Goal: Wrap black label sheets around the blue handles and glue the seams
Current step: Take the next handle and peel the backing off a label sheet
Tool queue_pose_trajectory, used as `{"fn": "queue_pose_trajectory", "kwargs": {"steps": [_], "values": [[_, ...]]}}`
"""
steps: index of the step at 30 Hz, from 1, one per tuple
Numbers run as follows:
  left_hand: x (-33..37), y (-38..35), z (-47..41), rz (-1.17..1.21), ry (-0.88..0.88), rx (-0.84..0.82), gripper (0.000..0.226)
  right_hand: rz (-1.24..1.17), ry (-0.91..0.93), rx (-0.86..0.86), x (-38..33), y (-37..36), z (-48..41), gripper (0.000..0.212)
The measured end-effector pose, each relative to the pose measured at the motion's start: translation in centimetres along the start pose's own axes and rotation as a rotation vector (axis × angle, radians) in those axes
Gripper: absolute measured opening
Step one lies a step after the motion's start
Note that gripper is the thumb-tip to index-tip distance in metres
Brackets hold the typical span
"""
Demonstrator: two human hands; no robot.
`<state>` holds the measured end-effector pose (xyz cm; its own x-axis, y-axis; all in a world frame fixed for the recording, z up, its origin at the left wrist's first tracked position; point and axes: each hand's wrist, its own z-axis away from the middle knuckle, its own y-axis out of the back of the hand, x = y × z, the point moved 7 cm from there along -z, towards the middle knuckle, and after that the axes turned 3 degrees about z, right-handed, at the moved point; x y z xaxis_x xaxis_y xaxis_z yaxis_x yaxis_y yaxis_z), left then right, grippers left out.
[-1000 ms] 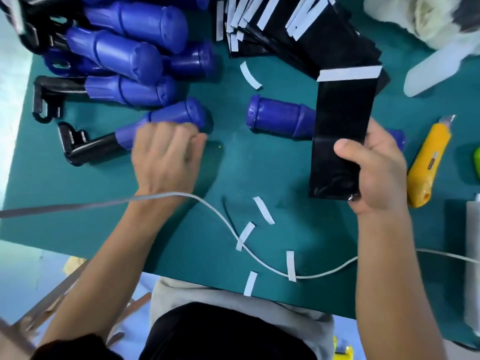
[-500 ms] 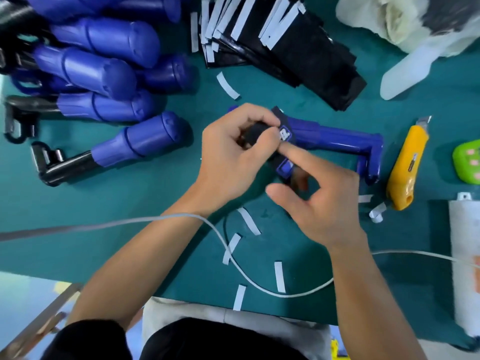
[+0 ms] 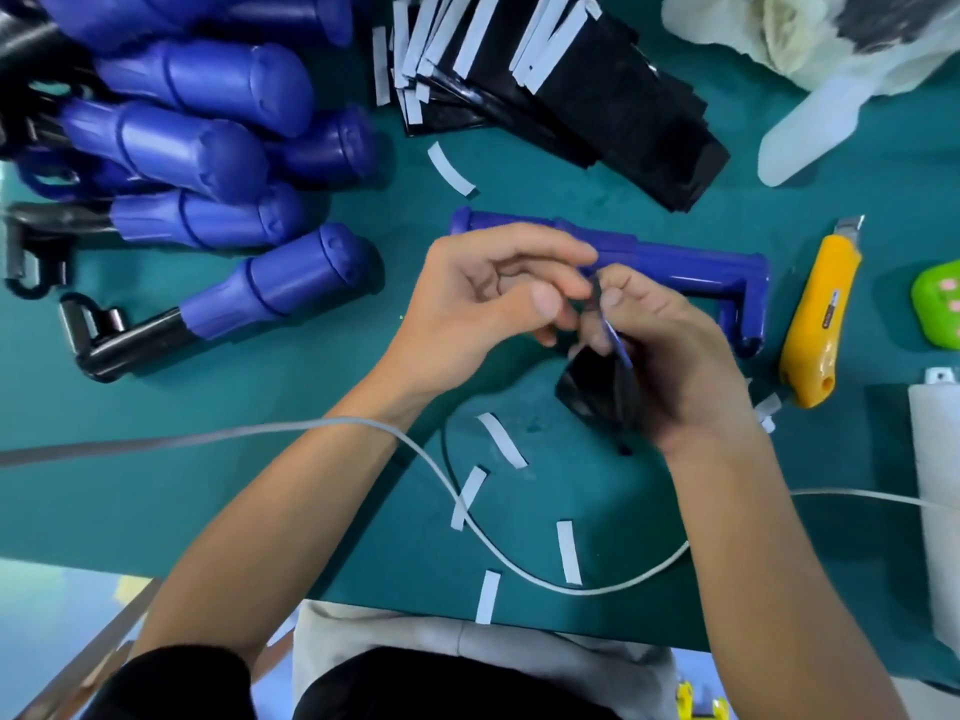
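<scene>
Gripping black label sheet [image 3: 597, 387] edge-on in right hand [image 3: 675, 356], fingers curled round it, just above green mat [image 3: 260, 459]. Curling left hand [image 3: 483, 298] against sheet's top edge; can't tell whether pinching. Directly behind both hands, flat on mat: blue handle [image 3: 675, 262]. Beyond: sheet stack [image 3: 597, 106]. Far left: handle pile [image 3: 197, 148]. Right: yellow knife [image 3: 821, 314].

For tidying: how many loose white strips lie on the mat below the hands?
4 strips: one just under the left hand, one at the white cable, one right of it, one lowest in view. Others may be hidden.
</scene>
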<state>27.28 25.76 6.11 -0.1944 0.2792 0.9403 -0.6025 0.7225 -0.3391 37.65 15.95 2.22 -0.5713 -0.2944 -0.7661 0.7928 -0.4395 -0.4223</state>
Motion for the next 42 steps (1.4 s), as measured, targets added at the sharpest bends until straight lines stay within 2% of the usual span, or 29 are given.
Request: {"fn": "queue_pose_trajectory", "kwargs": {"steps": [3, 5, 6, 8, 10, 12, 13, 15, 16, 18, 20, 22, 24, 28, 33, 42], "values": [[0.1, 0.2, -0.2, -0.323, -0.036, 0.063, 0.031, -0.157, -0.129, -0.163, 0.7, -1.1, 0.5, 0.031], [-0.3, 0.1, -0.1, -0.376, -0.045, 0.08, 0.012, -0.1, -0.133, -0.178, 0.7, -1.5, 0.5, 0.031], [-0.4, 0.0, 0.0, -0.326, -0.047, 0.078, 0.007, -0.006, -0.095, -0.156, 0.5, -1.4, 0.4, 0.027], [-0.4, 0.4, 0.0, -0.268, -0.027, 0.115, 0.014, 0.16, 0.006, -0.042, 0.0, -0.6, 0.0, 0.024], [-0.4, 0.9, -0.1, -0.334, 0.028, 0.168, 0.016, 0.164, 0.046, 0.119, -0.1, 1.1, 0.1, 0.042], [-0.5, 1.6, 0.0, -0.379, 0.083, 0.256, 0.016, 0.209, 0.12, 0.14, -0.3, 1.8, 0.3, 0.053], [-0.6, 1.8, 0.2, -0.37, 0.103, 0.309, 0.015, 0.255, 0.167, 0.098, -0.6, 1.4, 0.4, 0.048], [-0.4, 2.0, 0.5, -0.377, 0.121, 0.41, 0.013, 0.339, 0.225, 0.088, -0.9, 0.7, 0.5, 0.024], [0.1, 2.0, 0.7, -0.456, 0.095, 0.454, 0.014, 0.399, 0.264, 0.146, -1.1, 0.7, 0.6, 0.018], [1.9, 1.3, 1.3, -0.761, -0.081, 0.514, 0.021, 0.596, 0.376, 0.314, -1.8, 1.0, 1.3, 0.012], [2.8, -0.3, 2.0, -0.926, -0.265, 0.458, 0.019, 0.824, 0.502, 0.429, -2.3, 0.3, 2.5, 0.013], [2.1, -1.4, 2.2, -0.884, -0.232, 0.362, 0.019, 1.055, 0.598, 0.485, -2.7, -0.9, 3.4, 0.013], [1.0, -1.4, 2.0, -0.758, -0.078, 0.332, 0.022, 1.193, 0.671, 0.528, -2.8, -1.9, 3.9, 0.019], [-0.8, -0.3, 1.5, -0.502, 0.133, 0.308, 0.021, 1.239, 0.781, 0.521, -3.4, -2.0, 3.9, 0.016], [-0.9, -0.2, 0.9, -0.399, 0.186, 0.206, 0.02, 1.266, 0.815, 0.534, -3.5, -1.9, 3.9, 0.022], [-1.0, 0.1, 0.4, -0.386, 0.22, 0.037, 0.021, 1.218, 0.795, 0.484, -3.3, -1.5, 3.6, 0.025]]}}
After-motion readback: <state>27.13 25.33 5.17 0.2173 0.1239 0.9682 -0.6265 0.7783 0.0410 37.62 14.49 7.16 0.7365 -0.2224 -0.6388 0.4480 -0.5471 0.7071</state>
